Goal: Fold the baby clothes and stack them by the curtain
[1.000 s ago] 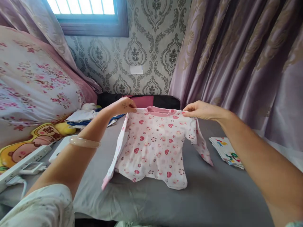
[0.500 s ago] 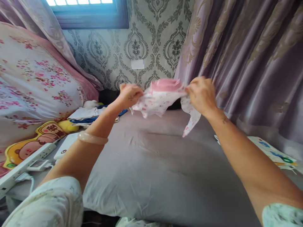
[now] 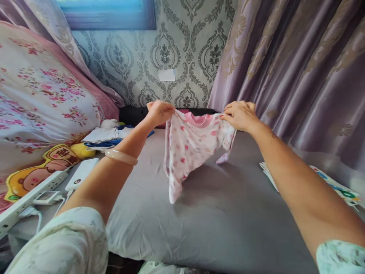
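Observation:
A small white shirt (image 3: 192, 142) with red and pink prints and a pink neckband hangs between my two hands, above the grey sheet (image 3: 216, 220). My left hand (image 3: 160, 112) pinches it at one shoulder, fingers closed. At the other shoulder, my right hand (image 3: 241, 114) grips the cloth between thumb and fingers. One sleeve dangles below my left hand, its end close to the sheet; the other hangs below my right hand. A pale bangle (image 3: 121, 156) circles my left forearm.
Folded clothes (image 3: 104, 136) lie at the left rear. A power strip (image 3: 34, 199), a white box-like device (image 3: 82, 173) and a yellow cartoon cushion (image 3: 37, 175) sit on the left. A printed white cloth (image 3: 336, 186) lies at the right, beside the curtain (image 3: 302, 83).
The shirt was bunched and blurred in a swing; now it hangs down with its neckband and sleeves showing. Both hands keep their hold, and the left has moved slightly right.

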`<move>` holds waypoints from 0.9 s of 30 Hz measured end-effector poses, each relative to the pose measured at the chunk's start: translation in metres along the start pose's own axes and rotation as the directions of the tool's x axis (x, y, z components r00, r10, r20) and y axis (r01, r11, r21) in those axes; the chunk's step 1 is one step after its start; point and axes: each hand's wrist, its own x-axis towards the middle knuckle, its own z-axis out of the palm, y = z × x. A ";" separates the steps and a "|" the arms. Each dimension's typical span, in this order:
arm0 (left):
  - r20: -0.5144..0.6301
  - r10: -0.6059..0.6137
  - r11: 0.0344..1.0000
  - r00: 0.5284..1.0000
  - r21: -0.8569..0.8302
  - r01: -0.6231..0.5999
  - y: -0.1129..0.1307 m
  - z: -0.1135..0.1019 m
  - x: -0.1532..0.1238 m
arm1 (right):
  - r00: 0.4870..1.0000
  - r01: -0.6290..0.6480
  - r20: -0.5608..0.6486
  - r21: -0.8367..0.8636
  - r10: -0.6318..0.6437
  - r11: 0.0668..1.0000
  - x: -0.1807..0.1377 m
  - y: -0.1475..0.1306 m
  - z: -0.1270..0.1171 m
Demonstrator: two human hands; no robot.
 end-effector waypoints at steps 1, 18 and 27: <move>-0.061 -0.015 1.000 0.998 -0.004 0.015 0.000 0.000 0.001 | 1.000 -0.005 -0.006 -0.007 0.005 1.000 -0.001 0.000 0.000; -0.178 -0.039 0.976 0.983 -0.219 -0.001 -0.016 0.033 0.011 | 0.968 -0.248 0.037 0.258 0.247 0.934 0.005 0.011 0.023; -0.324 -0.022 0.983 0.946 -0.181 -0.039 -0.001 0.035 -0.017 | 0.981 -0.160 -0.070 0.241 0.181 0.957 -0.011 0.000 0.025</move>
